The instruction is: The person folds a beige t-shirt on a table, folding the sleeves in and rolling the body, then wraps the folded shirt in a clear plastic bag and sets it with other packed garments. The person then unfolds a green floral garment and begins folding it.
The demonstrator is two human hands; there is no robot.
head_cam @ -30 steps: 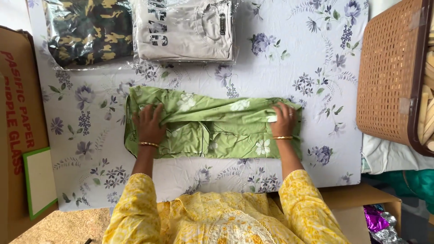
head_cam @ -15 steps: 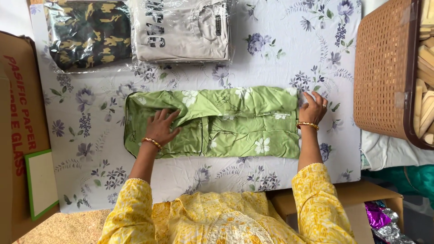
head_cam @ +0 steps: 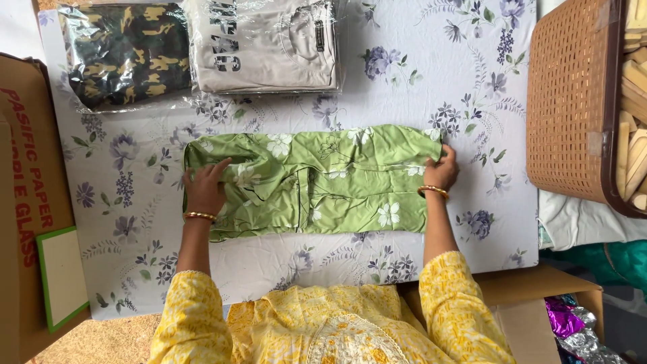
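A green floral cloth (head_cam: 317, 182) lies folded into a long band across a white table cover with purple flowers (head_cam: 418, 81). My left hand (head_cam: 205, 185) presses flat on the cloth's left end, fingers spread. At the cloth's right edge, my right hand (head_cam: 441, 168) pinches the fabric's end. Both wrists carry gold bangles, and my sleeves are yellow.
Two plastic-wrapped garments lie at the far edge: a camouflage one (head_cam: 125, 50) and a beige one (head_cam: 266, 44). A brown woven basket (head_cam: 573, 101) with wooden pieces stands at the right. A cardboard box (head_cam: 23, 189) flanks the left, another box (head_cam: 539, 303) sits near right.
The cloth has been drawn out longer and smoother. My right hand slid rightward to the cloth's end, while my left hand shifted slightly along the left part.
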